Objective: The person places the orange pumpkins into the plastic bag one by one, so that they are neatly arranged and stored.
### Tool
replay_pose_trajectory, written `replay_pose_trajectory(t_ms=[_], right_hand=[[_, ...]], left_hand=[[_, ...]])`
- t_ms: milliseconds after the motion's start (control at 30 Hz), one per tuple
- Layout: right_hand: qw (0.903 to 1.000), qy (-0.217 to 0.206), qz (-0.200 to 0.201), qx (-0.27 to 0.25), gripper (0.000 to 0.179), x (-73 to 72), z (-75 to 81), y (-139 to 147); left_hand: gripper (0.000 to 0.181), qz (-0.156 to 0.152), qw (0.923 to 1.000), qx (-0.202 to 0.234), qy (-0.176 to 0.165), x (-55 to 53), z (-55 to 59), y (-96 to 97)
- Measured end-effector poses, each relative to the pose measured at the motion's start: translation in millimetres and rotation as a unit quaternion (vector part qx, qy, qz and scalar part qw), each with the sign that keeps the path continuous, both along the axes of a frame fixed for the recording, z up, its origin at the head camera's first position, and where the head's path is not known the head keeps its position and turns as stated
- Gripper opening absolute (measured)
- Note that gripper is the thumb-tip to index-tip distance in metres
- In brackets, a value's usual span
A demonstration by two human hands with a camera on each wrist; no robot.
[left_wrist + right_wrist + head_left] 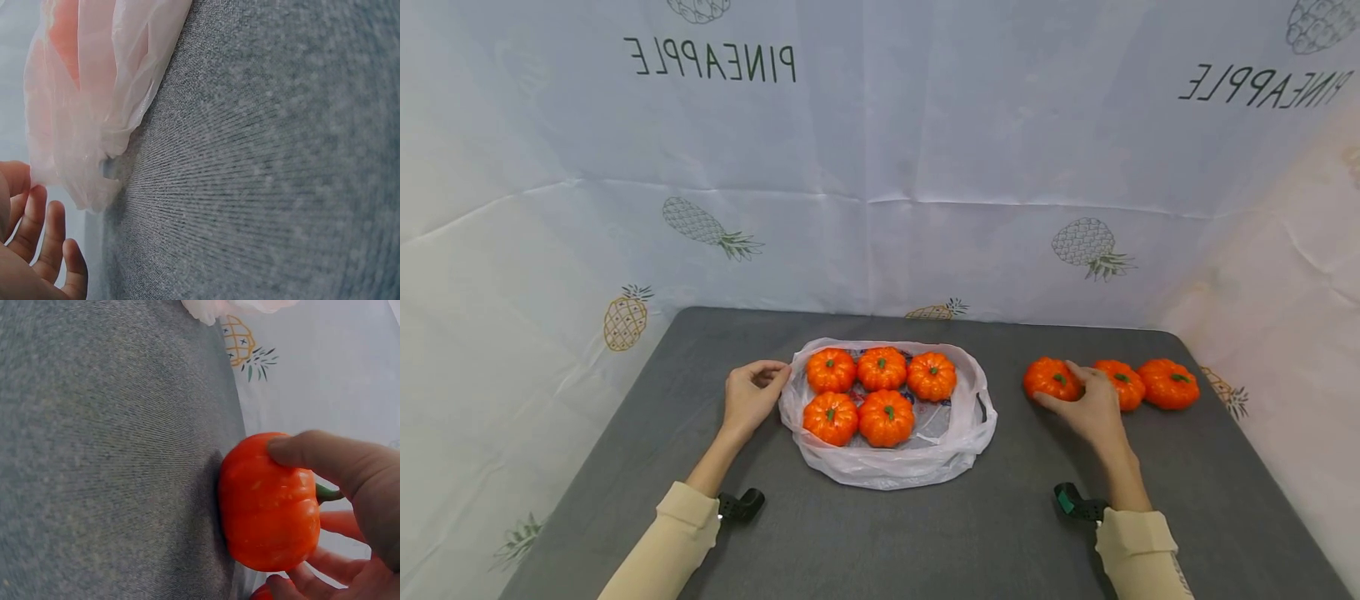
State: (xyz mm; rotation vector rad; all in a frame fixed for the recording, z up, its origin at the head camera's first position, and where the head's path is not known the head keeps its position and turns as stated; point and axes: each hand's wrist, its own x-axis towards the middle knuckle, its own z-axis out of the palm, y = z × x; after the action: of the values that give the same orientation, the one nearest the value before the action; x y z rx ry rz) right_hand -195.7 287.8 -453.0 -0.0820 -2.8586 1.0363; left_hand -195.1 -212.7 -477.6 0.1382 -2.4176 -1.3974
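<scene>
The right hand (1093, 406) holds an orange pumpkin (1048, 379) to the right of the bag on the grey counter (880, 542); the right grip has its thumb on one side of the pumpkin and fingers on the other. The pumpkin's base is at the counter surface, but contact cannot be confirmed. The left hand (752, 396) is at the left edge of a white plastic bag (887, 475); the left grip pinches the rim, with the remaining fingers loosely bent. The bag is spread wide and contains five pumpkins (882, 367): three in the far row, two in the near row, with bare bag bottom at the near right. A bag handle (981, 408) lies along the right side, between the held pumpkin and the bag's contents. To the right of the held pumpkin are a middle pumpkin (1122, 385), partly hidden by the right hand, and an end pumpkin (1169, 383) just beside it. A black wrist strap (741, 505) is on the left wrist, another strap (1078, 502) on the right. A white curtain (962, 125) printed with pineapples and mirrored lettering hangs behind the counter.
</scene>
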Motion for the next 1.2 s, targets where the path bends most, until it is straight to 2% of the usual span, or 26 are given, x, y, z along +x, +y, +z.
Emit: replay_pose_trajectory(t_ms=[333, 433, 600, 767, 1000, 1200], right_hand=[[0.9999, -0.004, 0.015, 0.0, 0.091, -2.7, -5.8, 2.0], [0.9999, -0.001, 0.012, -0.008, 0.09, -0.4, -0.5, -3.5], [0.9988, 0.029, 0.025, -0.03, 0.089, 8.4, 15.9, -22.5], [0.9951, 0.066, 0.062, -0.039, 0.085, 17.3, 29.1, -44.6], [0.9865, 0.1, 0.12, -0.05, 0.082, 27.4, 38.2, -73.3], [0.979, 0.108, 0.163, -0.055, 0.079, 36.4, 40.6, -95.8]], left_hand=[[0.016, 0.0, 1.0, 0.007, -0.003, 0.3, -0.9, -0.2], [0.017, 0.003, 1.0, 0.008, -0.002, -0.2, -1.5, -0.1], [0.016, 0.009, 1.0, 0.005, -0.001, -1.5, -1.6, 0.0], [0.016, 0.005, 1.0, 0.006, -0.004, -1.5, -0.8, 0.2], [0.017, 0.002, 1.0, 0.006, -0.005, -1.5, -0.2, 0.3], [0.017, 0.002, 1.0, 0.007, -0.006, -1.8, -0.6, 0.2]])
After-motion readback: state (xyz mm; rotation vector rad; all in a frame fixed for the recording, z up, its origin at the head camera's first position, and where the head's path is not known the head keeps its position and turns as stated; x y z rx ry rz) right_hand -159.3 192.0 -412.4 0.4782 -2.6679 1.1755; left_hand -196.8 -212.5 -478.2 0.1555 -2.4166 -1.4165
